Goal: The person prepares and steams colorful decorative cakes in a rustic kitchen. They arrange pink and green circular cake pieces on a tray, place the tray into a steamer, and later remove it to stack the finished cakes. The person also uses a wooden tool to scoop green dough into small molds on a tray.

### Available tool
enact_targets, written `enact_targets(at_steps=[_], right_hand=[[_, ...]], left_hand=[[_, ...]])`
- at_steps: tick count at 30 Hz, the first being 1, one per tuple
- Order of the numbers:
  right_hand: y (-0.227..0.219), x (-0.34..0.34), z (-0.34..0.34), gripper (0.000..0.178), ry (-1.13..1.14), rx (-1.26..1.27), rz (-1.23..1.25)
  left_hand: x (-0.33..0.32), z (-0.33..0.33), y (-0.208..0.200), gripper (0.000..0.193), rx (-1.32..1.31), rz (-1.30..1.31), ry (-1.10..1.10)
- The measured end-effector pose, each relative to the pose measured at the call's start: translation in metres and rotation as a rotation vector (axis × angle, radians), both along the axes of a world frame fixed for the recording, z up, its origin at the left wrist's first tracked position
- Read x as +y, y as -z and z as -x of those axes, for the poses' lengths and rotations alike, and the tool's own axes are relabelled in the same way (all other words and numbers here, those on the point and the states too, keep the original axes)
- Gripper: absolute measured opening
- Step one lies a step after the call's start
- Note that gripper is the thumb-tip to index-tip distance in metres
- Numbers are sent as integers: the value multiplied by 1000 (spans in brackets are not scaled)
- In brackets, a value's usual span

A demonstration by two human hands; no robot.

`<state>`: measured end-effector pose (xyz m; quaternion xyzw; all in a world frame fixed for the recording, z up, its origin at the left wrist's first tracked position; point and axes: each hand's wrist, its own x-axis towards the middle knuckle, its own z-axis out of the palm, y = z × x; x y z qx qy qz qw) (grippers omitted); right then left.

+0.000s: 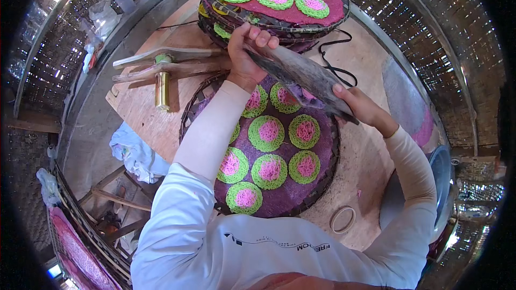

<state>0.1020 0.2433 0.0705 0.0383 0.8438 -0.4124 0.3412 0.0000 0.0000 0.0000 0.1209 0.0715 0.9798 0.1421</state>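
Note:
Both my hands hold a weathered grey wooden board [303, 72], slanting from upper left down to the right. Its upper end is in my left hand [249, 52], fingers curled over the edge. At the lower end my right hand [363, 108] grips it with the thumb on top. Below the board lies a round woven tray [337, 153] lined with purple material. Rows of round noodle cakes [267, 133], green with pink centres, sit on it. The board and my left arm hide part of the tray.
A stack of round trays [344, 13] with more such cakes stands at the far side. Left of my hands lies a press with two wooden handles [177, 70] and a brass cylinder [162, 91]. A crumpled cloth [134, 150], black cord [325, 56], pale ring [343, 220] and basin [442, 182] lie around.

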Motion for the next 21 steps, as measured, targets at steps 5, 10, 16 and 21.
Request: enact_targets(at_steps=[5,10,16,21], right_hand=[[0,-5,-7,70,58,189,140],[-17,-5,-39,70,-42,517,412],[-9,30,-132,70,486,886,138],[27,48,-190,68,892,696,-727]], left_hand=[[-5,15,-32,36,333,37,-3],[-23,-26,-129,48,574,370,-34],[-108,-89,-108,29,610,1363,-918],[-184,-137,-6,23,475,2109,-937]])
